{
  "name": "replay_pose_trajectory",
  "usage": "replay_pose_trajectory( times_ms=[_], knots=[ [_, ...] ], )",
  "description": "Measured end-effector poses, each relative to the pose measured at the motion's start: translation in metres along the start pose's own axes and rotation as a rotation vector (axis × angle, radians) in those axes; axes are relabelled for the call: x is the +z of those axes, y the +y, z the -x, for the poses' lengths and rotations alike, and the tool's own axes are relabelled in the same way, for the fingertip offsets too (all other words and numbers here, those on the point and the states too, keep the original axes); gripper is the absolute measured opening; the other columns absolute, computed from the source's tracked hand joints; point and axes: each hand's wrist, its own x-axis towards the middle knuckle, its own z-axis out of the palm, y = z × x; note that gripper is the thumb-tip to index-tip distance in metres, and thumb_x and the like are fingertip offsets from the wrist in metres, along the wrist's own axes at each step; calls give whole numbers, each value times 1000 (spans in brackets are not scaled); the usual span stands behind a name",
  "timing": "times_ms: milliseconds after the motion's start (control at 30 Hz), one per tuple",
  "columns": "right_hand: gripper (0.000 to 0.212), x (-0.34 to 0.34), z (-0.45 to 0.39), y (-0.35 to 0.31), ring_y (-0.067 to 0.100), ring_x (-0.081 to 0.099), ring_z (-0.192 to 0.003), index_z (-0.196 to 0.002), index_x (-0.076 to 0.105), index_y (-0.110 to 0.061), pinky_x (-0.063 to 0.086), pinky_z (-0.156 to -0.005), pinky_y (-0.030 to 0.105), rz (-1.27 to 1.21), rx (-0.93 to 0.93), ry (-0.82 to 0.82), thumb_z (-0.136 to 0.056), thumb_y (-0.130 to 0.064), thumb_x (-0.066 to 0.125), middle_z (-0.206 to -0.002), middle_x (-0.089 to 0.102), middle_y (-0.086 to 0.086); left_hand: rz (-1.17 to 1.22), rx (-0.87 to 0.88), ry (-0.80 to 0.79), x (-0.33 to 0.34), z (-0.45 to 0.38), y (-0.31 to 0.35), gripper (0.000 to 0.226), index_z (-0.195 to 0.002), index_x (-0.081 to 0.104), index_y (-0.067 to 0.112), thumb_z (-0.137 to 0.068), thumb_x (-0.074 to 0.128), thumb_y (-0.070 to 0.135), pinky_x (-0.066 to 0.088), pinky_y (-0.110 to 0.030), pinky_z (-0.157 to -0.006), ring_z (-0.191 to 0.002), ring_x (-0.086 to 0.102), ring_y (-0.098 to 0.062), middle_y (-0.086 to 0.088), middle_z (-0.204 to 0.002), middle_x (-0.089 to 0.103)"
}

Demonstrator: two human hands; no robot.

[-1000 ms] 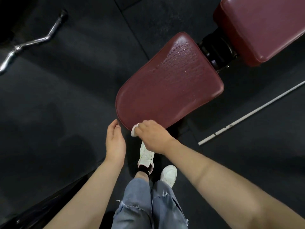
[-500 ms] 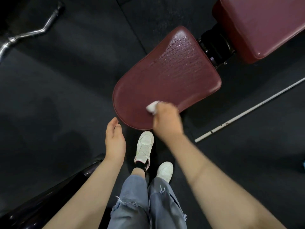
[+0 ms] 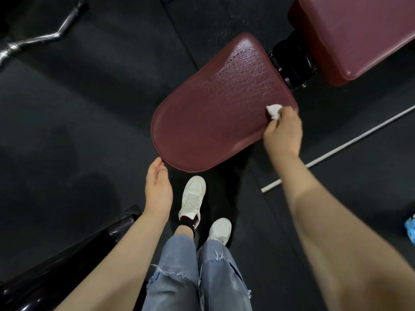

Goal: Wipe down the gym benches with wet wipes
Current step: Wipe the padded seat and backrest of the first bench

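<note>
Bench seat pad (image 3: 215,122) mid-wipe, with the wet wipe (image 3: 274,111) at its right edge.

Right hand (image 3: 283,133) pinches the bunched wipe against the maroon pad near the hinge end, its grip closed on the wipe; left hand (image 3: 157,189) hangs open, fingertips just touching the near rim. Droplets glisten on the far half (the near half looks duller). To do this well, I'd judge: overlapping strokes, steady pressure, run round the rim, then move to the back pad (image 3: 359,37).

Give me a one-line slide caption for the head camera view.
Right hand wipes the maroon bench seat edge with a white wet wipe; open left hand touches its near rim.
</note>
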Motion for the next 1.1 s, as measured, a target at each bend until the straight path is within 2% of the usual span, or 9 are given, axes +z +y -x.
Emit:
replay_pose_trajectory(
  times_ms=[133, 300, 433, 500, 633, 800, 867, 967, 1100],
  knots=[
    [23, 36, 85, -42, 34, 60, -84, -94, 65, -5, 45, -78, 37, -163, -56, -62, -75, 2, 53, -89, 65, 15, -59, 36, -15, -6, 3, 2, 42, -143, 44, 31, -103, 37, 24, 34, -37, -116, -131, 45, -4, 14, -143, 47],
    [29, 71, 169, -77, 31, 58, -72, -91, 62, -7, 46, -65, 37, 28, -585, -515, -63, 0, 70, -80, 61, 11, -119, 91, -22, -15, 3, 3, 42, -146, 42, 28, -104, 38, 23, 30, -22, -108, -131, 41, -2, 10, -148, 43],
    [36, 55, 138, -41, 28, 57, -66, -90, 62, -11, 47, -61, 35, 161, -793, -483, -56, -1, 69, -75, 60, 6, -125, 100, -39, -15, 4, 0, 42, -145, 43, 31, -104, 39, 24, 32, -29, -115, -131, 43, -2, 11, -147, 44],
    [28, 34, 103, -19, 34, 60, -70, -86, 64, -12, 50, -64, 38, 139, -684, -394, -62, 3, 63, -76, 63, 9, -139, 111, -58, -14, 4, -1, 42, -144, 43, 32, -103, 39, 24, 33, -33, -116, -131, 43, -1, 13, -146, 44],
    [20, -11, 19, 30, 37, 60, -88, -93, 63, -8, 49, -80, 41, 35, -220, -79, -79, -4, 51, -92, 66, 16, -131, 92, -76, -10, 6, -4, 41, -142, 44, 36, -102, 38, 25, 33, -36, -117, -130, 44, -1, 16, -144, 44],
    [19, -15, -28, 27, 31, 57, -95, -103, 56, -2, 36, -74, 28, -99, 13, 82, -89, -9, 47, -102, 62, 16, -134, 88, -81, -7, 10, -5, 43, -144, 43, 35, -103, 37, 23, 33, -35, -117, -131, 43, -2, 17, -144, 44],
    [24, -3, -16, 14, 36, 57, -95, -101, 58, 1, 37, -78, 31, -178, 95, 157, -84, -7, 44, -102, 63, 21, -133, 80, -87, -9, 11, -5, 44, -145, 42, 33, -103, 37, 22, 33, -35, -117, -130, 44, -1, 17, -144, 45],
    [21, 20, 34, -14, 35, 59, -89, -95, 60, 2, 39, -80, 32, -289, 128, 144, -80, -1, 45, -96, 64, 21, -122, 74, -84, -14, 10, -4, 44, -145, 41, 32, -103, 38, 21, 33, -36, -117, -131, 44, -1, 18, -142, 46],
    [22, 46, 120, -54, 26, 59, -91, -98, 63, -2, 38, -83, 19, -401, 128, 3, -83, 6, 50, -98, 67, 14, -111, 76, -102, -12, 9, 2, 46, -148, 39, 29, -103, 39, 20, 34, -36, -116, -132, 43, -2, 19, -142, 46]
  ],
)
